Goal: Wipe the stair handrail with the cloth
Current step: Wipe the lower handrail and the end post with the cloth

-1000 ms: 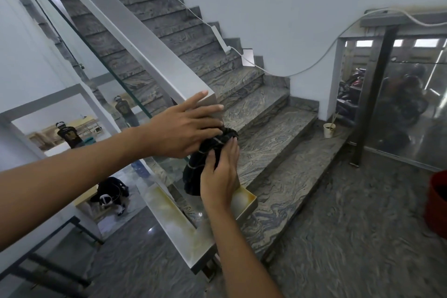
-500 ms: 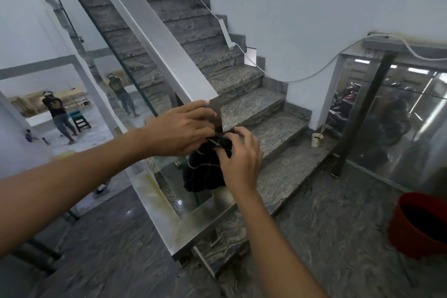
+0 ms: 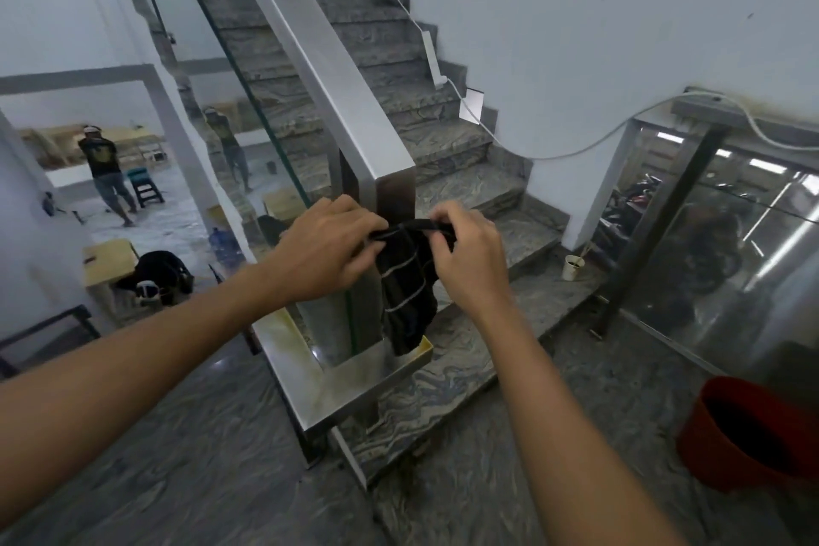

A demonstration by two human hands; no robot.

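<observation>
Head view looked down at the foot of a staircase. At the far left, beyond the glass panel [image 3: 248, 111], a person [image 3: 106, 173] stood on a lower floor, and a dark bag [image 3: 159, 277] lay beside a pale wooden stool [image 3: 108, 262]. The left hand [image 3: 325, 255] had its fingers curled, its grip pinching the left end of the cloth's top edge. The steel handrail [image 3: 319, 58] ran down from the upper left and ended in a vertical post just behind the two hands. The cloth [image 3: 405, 284], black with thin pale stripes, hung down in front of that post, its top edge stretched taut between the hands and its lower end hanging near the steel channel [image 3: 354, 372] at the post's base. The right hand [image 3: 472, 257] was likewise closed, its grip pinching the cloth's right end. Grey veined stone steps [image 3: 443, 146] climbed behind. A white cable [image 3: 554, 155] drooped along the wall. A small white cup [image 3: 574, 267] stood on the floor near the lowest step, and a red bucket [image 3: 749, 434] stood at the right edge
</observation>
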